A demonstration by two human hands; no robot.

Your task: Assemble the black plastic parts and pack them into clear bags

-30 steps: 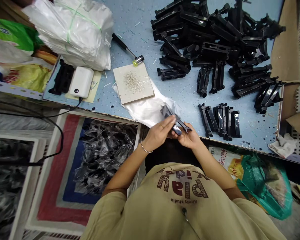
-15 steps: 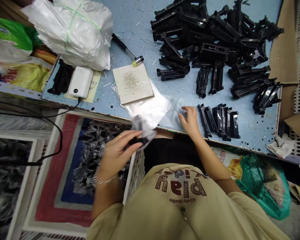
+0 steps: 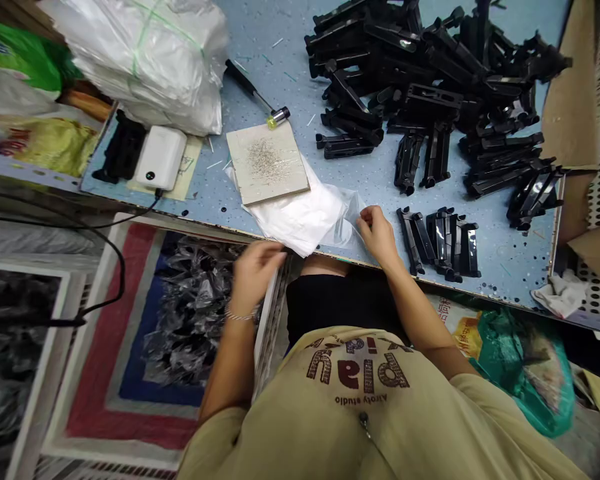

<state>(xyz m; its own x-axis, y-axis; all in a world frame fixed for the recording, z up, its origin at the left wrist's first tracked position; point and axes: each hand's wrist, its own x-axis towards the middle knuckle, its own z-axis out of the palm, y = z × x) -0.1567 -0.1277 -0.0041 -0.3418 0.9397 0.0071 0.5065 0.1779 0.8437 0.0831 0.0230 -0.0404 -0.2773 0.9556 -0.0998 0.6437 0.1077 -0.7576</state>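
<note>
My left hand (image 3: 256, 275), a bracelet at its wrist, is over the right side of the crate near the table's front edge, with fingers and thumb a little apart and nothing visible in them. With its fingertips, my right hand (image 3: 379, 235) pinches the edge of a clear plastic bag (image 3: 349, 230) at the table's front. White plastic bags (image 3: 300, 227) lie to its left, partly under a square board (image 3: 269, 163). Just right of my right hand is a short row of black parts (image 3: 437, 241). Bagged black parts (image 3: 195, 320) fill the crate's middle.
A large heap of black parts (image 3: 405, 73) covers the table's back right. A small hammer (image 3: 255, 93), a white box with a cable (image 3: 161, 158) and a tied stack of plastic bags (image 3: 150, 60) are at the left. The crate (image 3: 97, 347) stands below the table's edge.
My left hand has let go of a bagged black part and moved up and right toward the table's edge. My right hand has closed on the clear bag's edge.
</note>
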